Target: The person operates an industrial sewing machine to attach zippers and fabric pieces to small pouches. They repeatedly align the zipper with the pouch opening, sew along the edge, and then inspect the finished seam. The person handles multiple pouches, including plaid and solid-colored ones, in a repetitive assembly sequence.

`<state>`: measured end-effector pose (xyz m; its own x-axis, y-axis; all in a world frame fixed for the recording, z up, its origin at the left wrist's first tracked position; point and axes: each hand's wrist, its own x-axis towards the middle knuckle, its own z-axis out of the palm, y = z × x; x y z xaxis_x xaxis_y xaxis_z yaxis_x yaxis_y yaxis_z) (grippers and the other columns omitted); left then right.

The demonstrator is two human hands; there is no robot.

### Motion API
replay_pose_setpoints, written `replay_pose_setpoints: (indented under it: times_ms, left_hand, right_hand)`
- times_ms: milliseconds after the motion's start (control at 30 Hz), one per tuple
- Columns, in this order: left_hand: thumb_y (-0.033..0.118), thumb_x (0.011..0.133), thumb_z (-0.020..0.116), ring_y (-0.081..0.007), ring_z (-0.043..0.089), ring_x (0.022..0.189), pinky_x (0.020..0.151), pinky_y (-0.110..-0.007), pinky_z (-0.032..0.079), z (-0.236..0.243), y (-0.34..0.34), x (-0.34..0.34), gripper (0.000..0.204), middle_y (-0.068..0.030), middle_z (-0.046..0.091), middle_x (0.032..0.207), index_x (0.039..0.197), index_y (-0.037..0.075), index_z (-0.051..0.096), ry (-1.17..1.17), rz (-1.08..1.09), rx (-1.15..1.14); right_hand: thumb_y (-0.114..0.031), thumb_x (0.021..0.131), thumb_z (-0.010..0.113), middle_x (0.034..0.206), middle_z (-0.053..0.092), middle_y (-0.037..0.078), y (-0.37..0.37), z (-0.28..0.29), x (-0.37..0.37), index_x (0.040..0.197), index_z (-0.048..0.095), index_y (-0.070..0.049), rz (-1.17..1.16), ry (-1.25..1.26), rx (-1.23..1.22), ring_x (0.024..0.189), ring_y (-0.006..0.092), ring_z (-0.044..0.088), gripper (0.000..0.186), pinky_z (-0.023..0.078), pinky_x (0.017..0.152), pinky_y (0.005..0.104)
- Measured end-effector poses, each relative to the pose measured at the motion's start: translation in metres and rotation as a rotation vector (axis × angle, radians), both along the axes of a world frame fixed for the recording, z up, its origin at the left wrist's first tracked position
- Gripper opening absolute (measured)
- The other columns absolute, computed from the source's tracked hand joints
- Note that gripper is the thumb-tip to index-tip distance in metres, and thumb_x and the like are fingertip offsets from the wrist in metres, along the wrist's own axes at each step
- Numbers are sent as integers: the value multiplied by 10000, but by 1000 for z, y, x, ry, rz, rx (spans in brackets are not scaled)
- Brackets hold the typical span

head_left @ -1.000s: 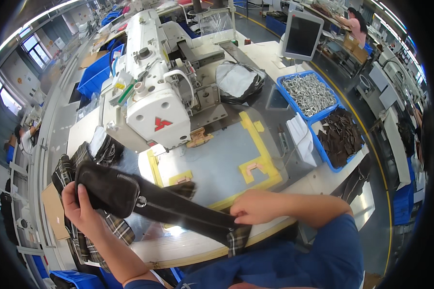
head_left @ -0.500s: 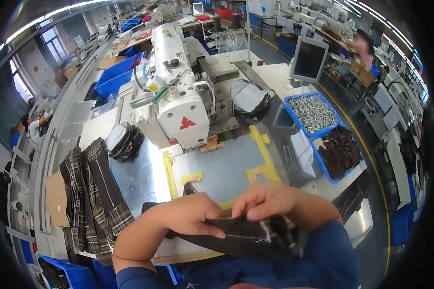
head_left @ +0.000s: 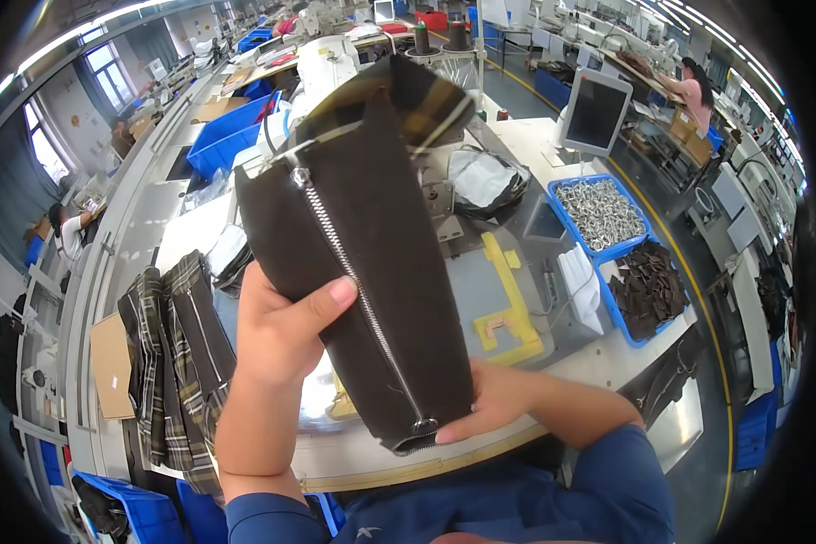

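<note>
Both my hands hold up a dark brown fabric piece with a metal zipper (head_left: 401,263). It stands tilted, its top leaning left, and plaid cloth shows at its upper end. My left hand (head_left: 281,326) grips the left edge, thumb lying on the front beside the silver zipper teeth (head_left: 335,245). Low on the right side, my right hand (head_left: 499,399) pinches the bottom corner near the zipper's lower end; most of its fingers are behind the cloth. Much of the white sewing machine (head_left: 326,62) and the yellow-taped plate (head_left: 517,326) is hidden behind the piece.
Plaid and brown zippered pieces (head_left: 186,335) lie stacked at left. On the right stand a blue bin of metal rings (head_left: 598,213) and a blue bin of brown scraps (head_left: 646,286). A monitor (head_left: 594,111) rises behind them. A co-worker (head_left: 694,95) is far right.
The zippered piece has come up from low over the table edge to upright before the machine, its zipper facing me. My left hand moved left and up; the right moved lower.
</note>
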<state>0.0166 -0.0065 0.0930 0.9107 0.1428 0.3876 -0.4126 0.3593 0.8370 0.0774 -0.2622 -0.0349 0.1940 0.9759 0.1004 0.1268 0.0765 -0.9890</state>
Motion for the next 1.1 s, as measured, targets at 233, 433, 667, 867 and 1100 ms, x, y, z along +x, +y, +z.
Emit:
replay_pose_setpoints:
  times_ms: [233, 433, 667, 867, 1100]
  left_hand:
    - [-28, 961, 734, -231, 746, 1060, 961, -385, 593, -11, 3, 9, 320, -160, 762, 1194, 1273, -59, 672, 18, 28, -29]
    - [-4, 975, 739, -213, 754, 1031, 915, -364, 618, -34, 11, 25, 318, -136, 762, 1167, 1280, -47, 660, 121, 15, -89]
    - [-5, 979, 738, -178, 738, 1017, 924, -357, 595, -85, 7, 42, 306, -90, 769, 1149, 1281, -11, 685, 240, 29, -92]
    - [14, 965, 763, -134, 688, 1011, 910, -321, 555, -90, -15, 36, 258, -69, 771, 1107, 1217, -25, 728, 226, 98, 264]
    - [36, 931, 802, -147, 687, 1032, 911, -336, 560, -84, -18, 28, 339, -73, 764, 1133, 1251, -30, 715, 193, 65, 215]
  right_hand:
    - [-266, 952, 832, 1250, 770, 141, 6, -27, -11, 1318, 714, -11, -72, 164, -117, 1140, 223, 718, 462, 551, 1012, 388]
    - [-323, 1005, 764, 1324, 734, 180, -7, -28, -21, 1458, 618, -44, -61, 141, -246, 1229, 317, 695, 552, 520, 1078, 423]
    - [-456, 982, 750, 1280, 748, 166, -6, -16, 34, 1420, 649, -53, -72, -272, -404, 1207, 270, 704, 604, 541, 1045, 427]
    - [-159, 979, 790, 1141, 784, 62, 42, 34, 78, 1283, 730, -15, -493, 154, 165, 998, 86, 699, 341, 581, 880, 305]
    - [-86, 998, 763, 1096, 793, 73, 50, 41, 69, 1233, 754, -2, -571, -50, 329, 970, 112, 726, 250, 584, 854, 295]
